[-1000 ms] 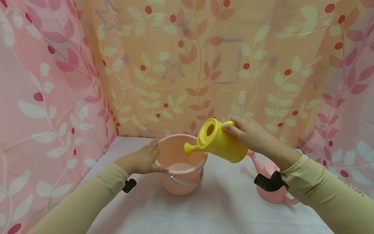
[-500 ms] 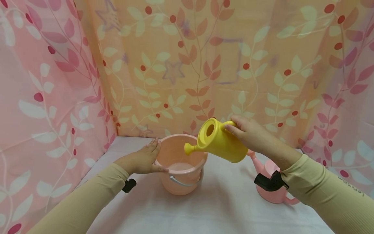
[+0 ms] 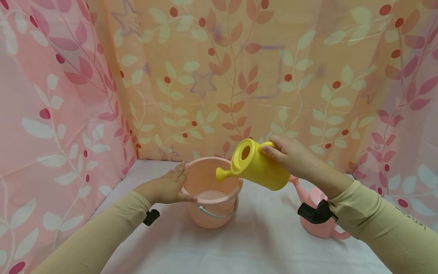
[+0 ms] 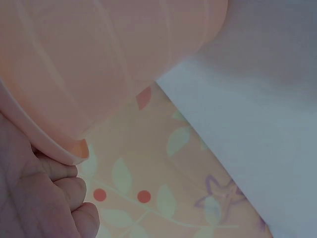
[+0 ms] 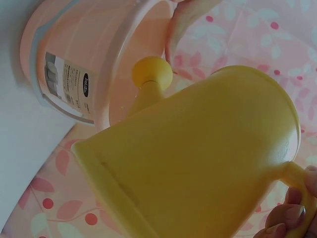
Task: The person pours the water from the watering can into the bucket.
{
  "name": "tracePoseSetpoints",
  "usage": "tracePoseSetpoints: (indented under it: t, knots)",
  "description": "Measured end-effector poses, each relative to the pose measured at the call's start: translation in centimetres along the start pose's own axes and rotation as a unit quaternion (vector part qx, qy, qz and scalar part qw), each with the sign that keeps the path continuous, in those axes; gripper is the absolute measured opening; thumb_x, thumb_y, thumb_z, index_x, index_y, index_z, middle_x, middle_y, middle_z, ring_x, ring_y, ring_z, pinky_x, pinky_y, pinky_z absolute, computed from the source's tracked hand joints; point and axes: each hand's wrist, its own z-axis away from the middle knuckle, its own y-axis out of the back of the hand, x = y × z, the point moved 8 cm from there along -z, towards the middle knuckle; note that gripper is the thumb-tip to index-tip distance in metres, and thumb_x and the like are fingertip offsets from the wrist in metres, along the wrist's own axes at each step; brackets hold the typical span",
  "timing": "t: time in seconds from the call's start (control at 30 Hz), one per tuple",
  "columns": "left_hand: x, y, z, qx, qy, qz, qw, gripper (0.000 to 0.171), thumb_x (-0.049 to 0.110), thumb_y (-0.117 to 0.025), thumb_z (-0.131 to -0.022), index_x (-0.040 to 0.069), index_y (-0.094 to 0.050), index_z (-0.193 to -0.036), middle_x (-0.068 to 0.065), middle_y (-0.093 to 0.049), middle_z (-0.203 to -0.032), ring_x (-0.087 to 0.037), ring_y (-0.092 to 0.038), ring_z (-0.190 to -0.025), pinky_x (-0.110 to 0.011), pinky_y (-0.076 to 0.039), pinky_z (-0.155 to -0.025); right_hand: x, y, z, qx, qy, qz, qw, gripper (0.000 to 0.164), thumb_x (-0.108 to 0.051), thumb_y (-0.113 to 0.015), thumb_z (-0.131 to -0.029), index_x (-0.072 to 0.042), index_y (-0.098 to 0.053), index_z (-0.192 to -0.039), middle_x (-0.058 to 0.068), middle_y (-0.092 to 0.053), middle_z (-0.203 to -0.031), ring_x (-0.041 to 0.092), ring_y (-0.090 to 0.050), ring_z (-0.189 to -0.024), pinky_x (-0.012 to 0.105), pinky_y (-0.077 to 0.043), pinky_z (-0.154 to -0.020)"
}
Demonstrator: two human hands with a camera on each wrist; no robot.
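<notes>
A peach bucket [image 3: 212, 213] with a pale grey handle stands upright on the white tabletop. My left hand [image 3: 164, 188] rests against the left side of its rim, fingers extended and thumb along the front edge; in the left wrist view the fingers [image 4: 69, 193] lie at the rim. By its handle, my right hand [image 3: 291, 154] grips a yellow watering can [image 3: 260, 167]. The can is tilted left, its sprinkler head [image 5: 151, 72] over the bucket's opening. No water shows coming out of the spout.
On the right, a pink watering can [image 3: 316, 220] stands on the white tabletop [image 3: 246, 247], partly hidden by my right wrist and its black mount [image 3: 316, 213]. Patterned leaf curtains [image 3: 219, 76] close off the back and both sides. A printed label [image 5: 69, 84] is on the bucket.
</notes>
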Motion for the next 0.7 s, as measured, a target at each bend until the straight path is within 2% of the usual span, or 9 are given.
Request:
tracePoseSetpoints:
  t: [0.7]
  knots:
    - [-0.03, -0.11, -0.09, 0.006, -0.006, -0.003, 1.0, 0.116, 0.077, -0.043, -0.073, -0.01, -0.009, -0.142, -0.026, -0.002, -0.149, -0.036, -0.003, -0.138, -0.05, -0.013, -0.109, 0.1, -0.12, -0.27, 0.007, 0.017, 0.007, 1.0, 0.028, -0.034, -0.051, -0.093, -0.01, -0.05, -0.08, 0.005, -0.048, -0.075, 0.02, -0.047, -0.071, 0.03, -0.042, -0.062]
